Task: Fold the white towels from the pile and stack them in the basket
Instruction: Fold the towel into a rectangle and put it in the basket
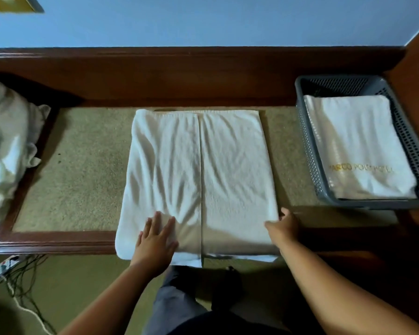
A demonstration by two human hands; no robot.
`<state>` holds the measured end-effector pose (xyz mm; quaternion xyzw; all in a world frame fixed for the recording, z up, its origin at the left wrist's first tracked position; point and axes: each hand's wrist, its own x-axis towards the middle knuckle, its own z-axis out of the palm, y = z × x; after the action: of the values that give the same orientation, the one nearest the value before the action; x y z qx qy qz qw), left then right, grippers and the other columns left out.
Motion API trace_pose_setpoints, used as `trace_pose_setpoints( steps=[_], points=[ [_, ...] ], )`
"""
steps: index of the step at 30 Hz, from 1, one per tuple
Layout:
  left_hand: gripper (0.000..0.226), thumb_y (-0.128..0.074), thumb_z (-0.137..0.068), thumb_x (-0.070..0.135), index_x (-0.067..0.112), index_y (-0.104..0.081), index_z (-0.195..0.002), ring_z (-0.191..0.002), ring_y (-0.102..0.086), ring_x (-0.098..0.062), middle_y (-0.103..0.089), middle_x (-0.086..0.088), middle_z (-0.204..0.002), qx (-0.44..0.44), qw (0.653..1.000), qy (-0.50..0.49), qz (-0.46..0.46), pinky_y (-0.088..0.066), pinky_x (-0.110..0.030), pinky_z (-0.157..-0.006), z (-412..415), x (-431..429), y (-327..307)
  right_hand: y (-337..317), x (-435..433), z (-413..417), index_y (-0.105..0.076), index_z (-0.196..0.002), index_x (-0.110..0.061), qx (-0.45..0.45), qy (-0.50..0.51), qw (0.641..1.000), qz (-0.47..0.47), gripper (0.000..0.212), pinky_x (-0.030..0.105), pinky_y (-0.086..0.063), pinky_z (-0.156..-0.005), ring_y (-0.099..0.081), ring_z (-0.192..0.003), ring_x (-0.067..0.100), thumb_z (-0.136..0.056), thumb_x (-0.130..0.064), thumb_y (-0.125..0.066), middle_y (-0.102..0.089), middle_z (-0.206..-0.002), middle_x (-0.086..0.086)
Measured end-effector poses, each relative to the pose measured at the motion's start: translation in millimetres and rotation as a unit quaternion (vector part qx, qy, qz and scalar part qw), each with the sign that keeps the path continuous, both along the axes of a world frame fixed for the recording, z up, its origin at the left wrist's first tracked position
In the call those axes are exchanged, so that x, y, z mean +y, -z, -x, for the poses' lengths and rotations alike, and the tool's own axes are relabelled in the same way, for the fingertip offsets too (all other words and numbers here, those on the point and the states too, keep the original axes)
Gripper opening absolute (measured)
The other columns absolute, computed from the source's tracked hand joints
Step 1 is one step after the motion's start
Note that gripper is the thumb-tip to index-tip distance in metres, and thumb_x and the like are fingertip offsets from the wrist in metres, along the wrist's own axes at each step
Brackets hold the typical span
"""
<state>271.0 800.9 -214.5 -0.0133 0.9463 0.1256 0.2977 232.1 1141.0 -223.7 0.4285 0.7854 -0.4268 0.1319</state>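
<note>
The left hand [155, 240] is lying open and flat, palm down, fingers straight and slightly spread, pressing on the near left part of the towel [228, 170]. Its forearm is reaching in from the lower left, fingertips pointing away from the person.

The right hand [284, 226] is sitting at the towel's right edge, near the front corner. Its thumb is stretching leftward onto the top of the cloth and one finger is pointing away along the edge. The remaining fingers are hidden by the hand, so I cannot tell whether it is pinching the edge or only touching it. The right forearm is coming in from the lower right.

The towel is lying spread in the middle of the table [78, 170], on the beige inlay inside the wooden frame. Two side flaps are folded inward and are meeting along a straight seam. The seam is running from the near edge to the far edge, and so is the towel's long axis, pointing straight away from the person. Its near end is hanging a little over the table's front rail, and wrinkles are fanning out from the left hand.

At the right a grey slatted basket [307, 146] is holding a folded towel [358, 141] with gold lettering. At the far left the pile [5, 146] of white towels is lying crumpled, well apart from the basket.
</note>
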Motion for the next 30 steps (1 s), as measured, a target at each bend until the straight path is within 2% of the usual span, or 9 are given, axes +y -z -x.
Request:
trace_pose_setpoints(
  steps=[4, 10, 13, 17, 20, 23, 26, 28, 30],
  points=[
    [0.068, -0.044, -0.102, 0.051, 0.042, -0.007, -0.159, -0.155, 0.009, -0.025, 0.016, 0.001, -0.168, 0.001, 1.000, -0.006, 0.008, -0.016, -0.044, -0.125, 1.8, 4.0, -6.6, -6.9, 4.7, -4.3, -0.045, -0.142, -0.002, -0.002, -0.064, 0.998, 0.022, 0.068, 0.032, -0.048, -0.083, -0.063, -0.110, 0.034, -0.082, -0.005, -0.075, -0.063, -0.126, 0.020],
    [0.065, -0.043, -0.102, 0.051, 0.048, -0.009, -0.157, -0.155, 0.001, -0.024, 0.011, 0.003, -0.168, -0.004, 0.999, 0.025, 0.034, -0.030, -0.045, -0.117, 9.7, -0.8, -12.2, -9.7, -5.4, -27.4, -0.064, -0.106, -0.007, -0.002, -0.096, 0.995, 0.018, 0.034, 0.028, -0.050, -0.061, -0.065, -0.075, 0.023, -0.077, -0.012, -0.079, -0.071, -0.097, 0.010],
    [0.065, -0.042, -0.102, 0.052, 0.048, -0.008, -0.157, -0.154, -0.004, -0.025, 0.010, 0.002, -0.169, -0.001, 0.998, 0.055, 0.043, -0.032, -0.045, -0.115, 13.2, -5.8, -14.9, -10.9, -5.0, -37.2, -0.061, -0.092, -0.013, -0.010, -0.097, 0.995, -0.002, 0.026, 0.029, -0.050, -0.062, -0.063, -0.071, 0.021, -0.075, -0.017, -0.081, -0.069, -0.087, 0.006],
    [0.066, -0.046, -0.100, 0.049, 0.047, -0.012, -0.157, -0.149, -0.017, -0.025, -0.001, 0.002, -0.168, 0.008, 0.993, 0.108, 0.039, -0.037, -0.042, -0.112, 16.1, -17.6, -17.5, -16.2, -6.2, -50.5, -0.060, -0.093, -0.013, -0.011, -0.106, 0.994, -0.024, 0.028, 0.030, -0.045, -0.062, -0.061, -0.072, 0.021, -0.076, -0.021, -0.081, -0.064, -0.080, 0.001],
    [0.051, -0.050, -0.099, 0.040, 0.047, -0.038, -0.148, -0.137, -0.036, -0.020, -0.027, 0.010, -0.159, 0.021, 0.993, 0.115, -0.005, -0.045, -0.037, -0.105, 30.5, -36.3, -16.4, -23.4, -33.4, -49.1, -0.061, -0.101, -0.010, 0.021, -0.121, 0.992, -0.002, 0.030, 0.030, -0.044, -0.066, -0.063, -0.079, 0.025, -0.077, -0.014, -0.079, -0.066, -0.086, 0.004],
    [0.027, -0.047, -0.098, 0.036, 0.046, -0.062, -0.118, -0.116, -0.058, -0.018, -0.057, 0.008, -0.130, 0.014, 0.995, 0.054, -0.088, -0.050, -0.032, -0.094, 45.9, -59.9, -12.9, -30.5, -82.1, -34.7, -0.062, -0.115, -0.008, 0.061, -0.108, 0.991, 0.049, 0.037, 0.027, -0.046, -0.071, -0.067, -0.086, 0.025, -0.080, -0.007, -0.074, -0.068, -0.092, 0.004],
    [0.022, -0.052, -0.101, 0.029, 0.025, -0.070, -0.114, -0.091, -0.065, -0.018, -0.070, 0.000, -0.104, -0.004, 0.980, -0.114, -0.164, -0.049, -0.031, -0.080, 45.5, -81.8, -15.5, -40.4, -143.7, -22.6, -0.059, -0.125, -0.010, 0.072, -0.089, 0.990, 0.078, 0.043, 0.023, -0.045, -0.074, -0.067, -0.093, 0.023, -0.083, -0.006, -0.066, -0.067, -0.098, 0.000],
    [0.021, -0.054, -0.103, 0.026, 0.011, -0.070, -0.105, -0.075, -0.068, -0.020, -0.072, -0.004, -0.084, -0.021, 0.945, -0.217, -0.245, -0.054, -0.037, -0.076, 40.1, -95.9, -13.4, -52.1, -189.9, -21.4, -0.053, -0.135, -0.018, 0.055, -0.148, 0.981, 0.113, 0.052, 0.021, -0.044, -0.078, -0.064, -0.099, 0.017, -0.085, -0.011, -0.066, -0.064, -0.108, -0.006],
    [0.030, -0.051, -0.105, 0.025, -0.001, -0.065, -0.101, -0.066, -0.067, -0.024, -0.070, -0.010, -0.074, -0.050, 0.897, -0.295, -0.324, -0.056, -0.043, -0.070, 36.9, -108.3, -10.5, -60.5, -232.0, -26.6, -0.043, -0.144, -0.024, 0.026, -0.284, 0.944, 0.166, 0.065, 0.019, -0.044, -0.086, -0.060, -0.109, 0.013, -0.085, -0.017, -0.069, -0.061, -0.123, -0.008]
  ],
)
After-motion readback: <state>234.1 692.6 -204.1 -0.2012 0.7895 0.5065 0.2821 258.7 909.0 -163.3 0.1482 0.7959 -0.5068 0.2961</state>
